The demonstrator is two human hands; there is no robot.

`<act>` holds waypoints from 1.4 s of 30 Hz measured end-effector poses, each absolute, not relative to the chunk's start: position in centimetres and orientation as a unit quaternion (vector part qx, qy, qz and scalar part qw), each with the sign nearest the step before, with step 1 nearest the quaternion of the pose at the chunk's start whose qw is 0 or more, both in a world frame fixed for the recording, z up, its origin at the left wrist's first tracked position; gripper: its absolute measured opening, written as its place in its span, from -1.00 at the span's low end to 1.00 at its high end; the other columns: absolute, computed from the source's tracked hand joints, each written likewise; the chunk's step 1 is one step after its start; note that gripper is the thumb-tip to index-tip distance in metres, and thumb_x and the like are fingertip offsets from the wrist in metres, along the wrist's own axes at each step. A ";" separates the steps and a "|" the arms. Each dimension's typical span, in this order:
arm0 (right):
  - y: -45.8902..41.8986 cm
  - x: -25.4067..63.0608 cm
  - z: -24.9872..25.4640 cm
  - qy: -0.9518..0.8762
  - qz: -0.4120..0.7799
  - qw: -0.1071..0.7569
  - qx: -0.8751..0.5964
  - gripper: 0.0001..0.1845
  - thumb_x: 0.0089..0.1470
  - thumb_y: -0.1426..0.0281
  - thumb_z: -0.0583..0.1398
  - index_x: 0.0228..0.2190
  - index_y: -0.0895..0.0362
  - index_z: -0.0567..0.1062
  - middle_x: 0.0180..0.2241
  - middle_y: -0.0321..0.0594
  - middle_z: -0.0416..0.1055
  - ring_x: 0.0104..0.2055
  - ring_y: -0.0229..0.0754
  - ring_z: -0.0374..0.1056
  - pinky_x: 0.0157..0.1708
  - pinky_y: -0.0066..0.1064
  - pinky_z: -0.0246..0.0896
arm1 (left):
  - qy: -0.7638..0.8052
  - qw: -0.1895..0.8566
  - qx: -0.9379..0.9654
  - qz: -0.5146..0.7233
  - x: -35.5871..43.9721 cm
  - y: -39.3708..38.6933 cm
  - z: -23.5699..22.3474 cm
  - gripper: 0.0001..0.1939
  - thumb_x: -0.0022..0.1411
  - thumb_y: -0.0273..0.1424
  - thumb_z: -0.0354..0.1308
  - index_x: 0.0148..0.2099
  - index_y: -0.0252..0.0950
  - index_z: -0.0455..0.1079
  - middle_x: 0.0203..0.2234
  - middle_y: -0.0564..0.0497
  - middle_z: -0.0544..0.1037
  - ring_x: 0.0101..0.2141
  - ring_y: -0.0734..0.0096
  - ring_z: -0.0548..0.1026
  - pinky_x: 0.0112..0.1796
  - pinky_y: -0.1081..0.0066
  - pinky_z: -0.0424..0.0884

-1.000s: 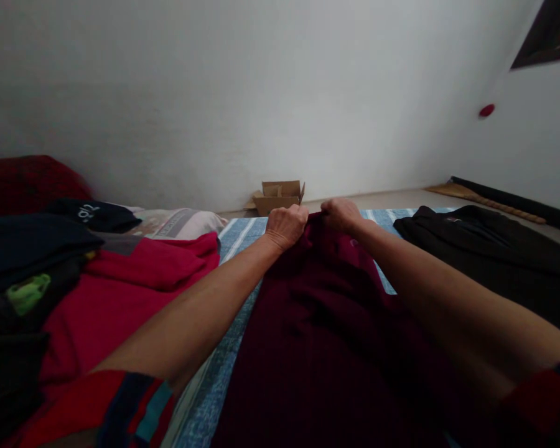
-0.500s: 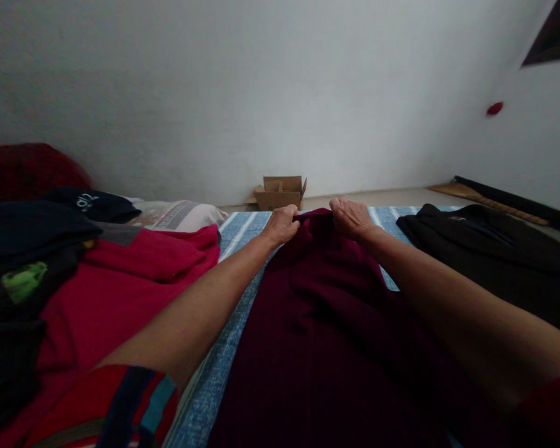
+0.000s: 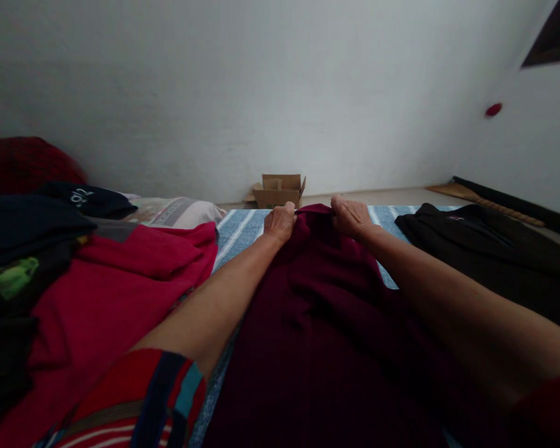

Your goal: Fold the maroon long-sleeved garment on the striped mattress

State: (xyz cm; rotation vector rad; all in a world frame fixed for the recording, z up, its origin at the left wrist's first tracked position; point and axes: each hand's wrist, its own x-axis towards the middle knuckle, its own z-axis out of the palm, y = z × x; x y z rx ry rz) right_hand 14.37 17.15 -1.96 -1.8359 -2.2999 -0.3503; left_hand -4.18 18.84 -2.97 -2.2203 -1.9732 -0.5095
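A dark maroon garment [image 3: 303,323] stretches from close to me toward the far edge of the bed; its exact kind is unclear. My left hand [image 3: 280,223] is closed on the left side of its far end. My right hand [image 3: 351,216] grips the same end a short way to the right, with a strip of cloth running between the two hands. Soft folds cross the cloth just below them. Beneath lies a blue and white striped bedsheet [image 3: 240,231].
To the left, a bright pink garment [image 3: 121,280] lies beside dark folded clothes [image 3: 23,230] and a pale printed cloth [image 3: 177,213]. A black garment [image 3: 485,249] is spread at the right. Beyond the bed, an open cardboard box [image 3: 280,191] stands by the wall.
My left forearm and sleeve have shifted a little to the right, and the left hand has turned slightly more upright. Both hands keep their hold on the maroon cloth.
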 end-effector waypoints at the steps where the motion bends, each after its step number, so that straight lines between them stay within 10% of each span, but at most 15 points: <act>1: 17.2 14.4 -2.0 -0.772 -0.109 0.093 -0.619 -0.69 0.09 0.42 0.00 -0.09 0.21 0.23 -0.21 0.05 0.43 -0.22 0.00 0.36 -0.36 -0.36 0.08 | -0.655 0.063 -0.733 -0.173 -4.1 19.0 -3.0 -0.73 0.22 -0.31 -0.04 -0.11 -0.29 0.37 -0.27 -0.19 0.54 -0.21 0.12 0.49 -0.32 0.36 0.26; 7: 18.0 15.0 -2.2 -0.797 -0.058 0.132 -0.586 -0.53 -0.02 0.38 0.10 -0.02 0.15 0.29 -0.17 -0.03 0.43 -0.19 -0.04 0.33 -0.32 -0.38 0.11 | -0.643 0.032 -0.736 -0.209 -4.2 19.6 -3.2 -0.61 0.29 -0.25 -0.17 -0.25 -0.32 0.44 -0.29 -0.15 0.55 -0.23 0.22 0.48 -0.25 0.41 0.26; 17: 19.1 17.4 -1.3 -0.786 0.239 0.200 -0.533 -0.66 -0.17 0.15 0.24 -0.60 0.21 0.45 -0.67 -0.36 0.21 -0.59 -0.36 0.10 -0.60 -0.49 -0.05 | -0.542 -0.011 -0.807 -0.236 -6.0 18.7 -4.6 -0.75 0.15 -0.40 -0.02 -0.32 -0.34 0.48 -0.41 -0.05 0.55 -0.35 0.30 0.46 -0.33 0.44 0.27; 26: 18.1 18.0 -1.2 -0.754 0.343 0.234 -0.509 -0.84 -0.22 0.43 0.24 -0.67 0.16 0.33 -0.72 -0.41 0.18 -0.66 -0.37 0.11 -0.65 -0.51 0.00 | -0.558 0.045 -0.806 -0.192 -4.9 19.1 -4.4 -0.79 0.07 -0.38 0.09 -0.27 -0.36 0.45 -0.40 -0.12 0.55 -0.33 0.19 0.48 -0.37 0.40 0.25; 42: 16.5 17.2 -0.5 -0.836 0.247 0.185 -0.454 -0.90 -0.13 0.42 0.14 -0.60 0.17 0.39 -0.70 -0.42 0.13 -0.62 -0.39 0.06 -0.59 -0.49 -0.07 | -0.577 0.049 -0.782 -0.230 -4.7 18.6 -5.6 -0.74 0.16 -0.50 -0.10 -0.30 -0.34 0.43 -0.37 -0.16 0.55 -0.29 0.22 0.48 -0.29 0.40 0.27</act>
